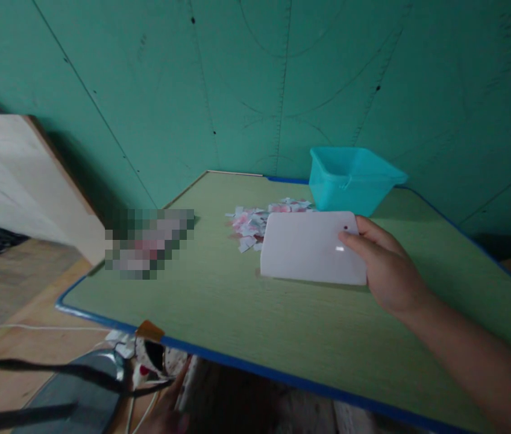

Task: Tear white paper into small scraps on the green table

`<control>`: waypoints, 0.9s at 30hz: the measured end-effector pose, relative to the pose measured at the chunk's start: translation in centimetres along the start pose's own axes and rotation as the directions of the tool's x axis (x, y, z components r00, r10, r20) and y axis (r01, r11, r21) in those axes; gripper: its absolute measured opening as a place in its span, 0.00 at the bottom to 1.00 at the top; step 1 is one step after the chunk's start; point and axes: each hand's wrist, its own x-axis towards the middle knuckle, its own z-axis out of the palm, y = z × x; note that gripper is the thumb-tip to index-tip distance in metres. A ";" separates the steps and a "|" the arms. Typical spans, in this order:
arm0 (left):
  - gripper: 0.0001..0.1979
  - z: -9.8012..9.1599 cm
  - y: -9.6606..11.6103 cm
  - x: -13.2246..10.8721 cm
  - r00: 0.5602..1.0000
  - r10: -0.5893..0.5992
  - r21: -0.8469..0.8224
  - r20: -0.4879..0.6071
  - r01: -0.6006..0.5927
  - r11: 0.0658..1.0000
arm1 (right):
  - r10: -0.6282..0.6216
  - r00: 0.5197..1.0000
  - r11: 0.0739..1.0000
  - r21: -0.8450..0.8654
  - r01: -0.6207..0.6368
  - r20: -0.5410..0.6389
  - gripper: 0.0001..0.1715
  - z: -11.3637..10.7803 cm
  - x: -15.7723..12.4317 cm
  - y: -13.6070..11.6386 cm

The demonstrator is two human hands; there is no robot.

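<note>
My right hand [391, 271] grips a flat white plastic scraper [310, 247] by its right end. The thumb lies on the top face, beside a small hole, and the other fingers are hidden behind it. The scraper is tilted over the table, in front of a pile of small torn paper pieces [249, 223], white and pink, and hides part of it. Low at the bottom edge, below the table's front, my left hand [169, 416] is partly in view, dark and blurred. Its fingers are too unclear to read.
A turquoise plastic bin [350, 187] stands at the back of the green table [219, 307], against the green wall. A pixelated flat item [151, 244] lies at the left. A white board [29, 169] leans there. Below the front edge are a grey stool [79, 392] and cables.
</note>
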 end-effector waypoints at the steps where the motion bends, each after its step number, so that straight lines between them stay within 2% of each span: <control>1: 0.13 -0.1 -0.3 0.1 1.000 0.022 0.015 -0.007 -0.022 1.000 | -0.004 1.000 1.000 -0.004 0.004 0.002 0.08 0.0 0.0 0.0; 5: 0.11 -0.4 -1.2 0.3 0.997 0.073 0.080 -0.013 -0.072 0.994 | 0.011 0.999 0.999 -0.040 -0.009 0.040 0.06 0.0 -0.1 0.1; 9: 0.12 -0.7 -2.3 0.6 0.995 0.091 0.073 -0.030 -0.088 0.993 | 0.032 0.999 0.999 -0.024 -0.032 0.001 0.06 -0.1 -0.2 -0.3; 14: 0.19 -1.9 -4.0 1.5 0.990 0.119 -0.007 0.075 -0.119 0.993 | 0.023 1.000 0.999 -0.042 -0.023 0.018 0.08 0.0 -0.1 -0.3; 17: 0.24 -2.2 -4.1 1.6 0.990 0.096 -0.001 0.102 -0.096 0.995 | 0.023 0.998 0.998 -0.058 -0.019 0.066 0.10 0.3 0.0 -0.1; 20: 0.20 -2.2 -3.5 1.6 0.986 0.107 0.033 0.127 -0.112 0.993 | 0.030 0.994 0.997 -0.072 -0.023 0.103 0.10 0.3 -0.1 -0.1; 25: 0.25 -2.5 -3.7 1.9 0.975 0.096 0.063 0.198 -0.110 0.992 | 0.040 0.999 0.993 -0.114 -0.039 0.011 0.06 -0.4 -0.2 -0.8; 27: 0.25 -2.6 -4.1 2.2 0.974 0.080 0.063 0.214 -0.095 0.993 | 0.035 0.999 0.995 -0.095 -0.034 0.008 0.06 -0.5 -0.3 -1.0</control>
